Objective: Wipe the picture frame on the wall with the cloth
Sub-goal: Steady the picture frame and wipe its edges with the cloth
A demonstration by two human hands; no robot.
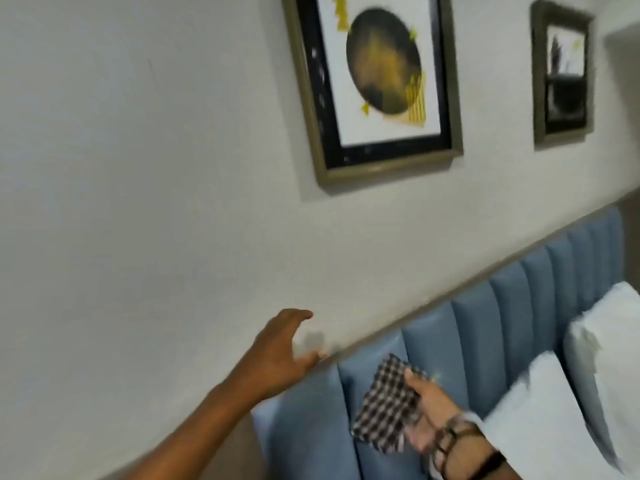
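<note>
A large picture frame (304, 109) with a dull gold rim and black inner border hangs on the pale wall at top centre; it holds a print of a dark circle with yellow marks. My right hand (427, 407) is low at the bottom right, shut on a black-and-white checked cloth (384, 407) that hangs in front of the blue headboard. My left hand (280, 355) reaches up with fingers spread, resting against the wall just above the headboard's top edge. Both hands are well below the frame. The view is blurred.
A smaller dark frame (540, 74) hangs on the wall to the right. A blue padded headboard (512, 306) runs along the lower right. White pillows (561, 410) lean against it at the far right. A bracelet sits on my right wrist.
</note>
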